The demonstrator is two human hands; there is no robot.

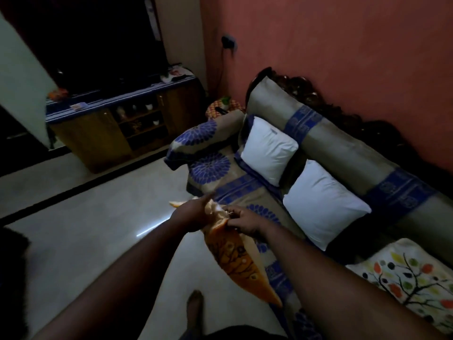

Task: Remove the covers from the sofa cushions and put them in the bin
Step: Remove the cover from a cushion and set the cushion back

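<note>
Orange cover (241,261) hangs mid-frame over sofa (245,190) edge. Left hand (193,212) and right hand (245,220) both pinch its top. Looks soft, light, floppy. Best grip: top edge.

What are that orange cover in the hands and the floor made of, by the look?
Orange cover: seemingly a thin woven cloth with a slight sheen, since it hangs limp and creases where both hands pinch it. Floor: probably polished tile or stone, as it is pale, smooth and mirrors a streak of light.
</note>
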